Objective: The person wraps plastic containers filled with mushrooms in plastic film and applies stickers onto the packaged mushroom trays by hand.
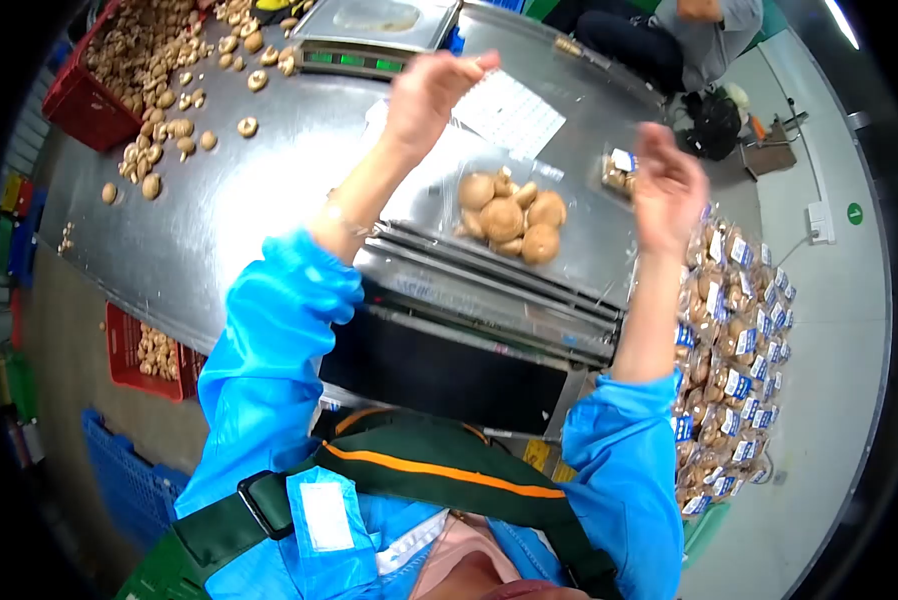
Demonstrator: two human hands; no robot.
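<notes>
Left hand (424, 100): raised at upper centre, fingers loosely outstretched and unclenched, in front of the digital scale (424, 25) and beside the printed sheet (514, 112).
Right hand (669, 190): raised right of centre, fingers bent; motion blur leaves me unable to tell whether they grip or touch anything. Nearest is a labelled mushroom pack (619, 175).
Brown-capped mushrooms (502, 220): grouped in clear plastic just right of frame centre, between the forearms, beyond the metal roller frame (489, 285).
Steel table (129, 240): across the upper left, bearing loose mushrooms (152, 186) and a red crate (74, 105) of more.
Finished-looking packs (739, 340): piled at right, blue-and-white labels showing.
</notes>
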